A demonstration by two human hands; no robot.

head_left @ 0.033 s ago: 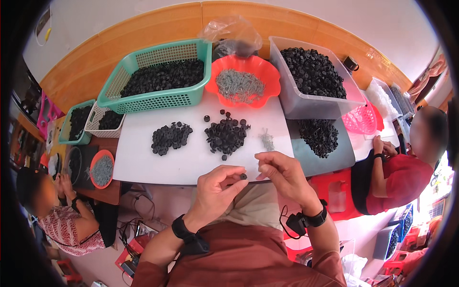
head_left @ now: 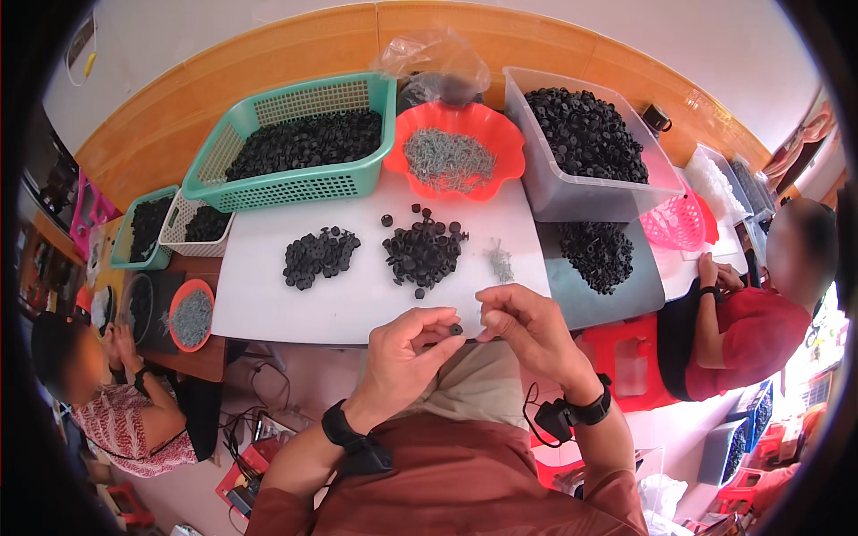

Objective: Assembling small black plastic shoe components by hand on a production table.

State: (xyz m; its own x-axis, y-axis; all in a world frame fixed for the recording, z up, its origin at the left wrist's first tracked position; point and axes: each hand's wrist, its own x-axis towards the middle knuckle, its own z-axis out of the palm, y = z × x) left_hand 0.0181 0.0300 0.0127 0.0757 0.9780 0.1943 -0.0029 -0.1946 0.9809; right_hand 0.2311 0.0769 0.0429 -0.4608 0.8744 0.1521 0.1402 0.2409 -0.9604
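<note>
Between the thumb and fingertips of my left hand [head_left: 407,348] is a small black round part [head_left: 456,330] with a hole in its face. My right hand [head_left: 527,330] faces it a short way to the right, its fingers curled toward the thumb. Whatever those fingers pinch, if anything, is too small to make out. Both hands are just over the near edge of the white board [head_left: 259,308]. Beyond them lie a pile of black round parts [head_left: 422,253], a second black pile [head_left: 320,256] to its left, and a few grey screws [head_left: 500,260] to the right.
Along the back stand a green basket [head_left: 295,189] of black parts, a red scalloped bowl [head_left: 509,143] of screws and a clear bin [head_left: 572,204] of black pieces. More black parts [head_left: 597,257] lie on a dark mat. Two people work at either side.
</note>
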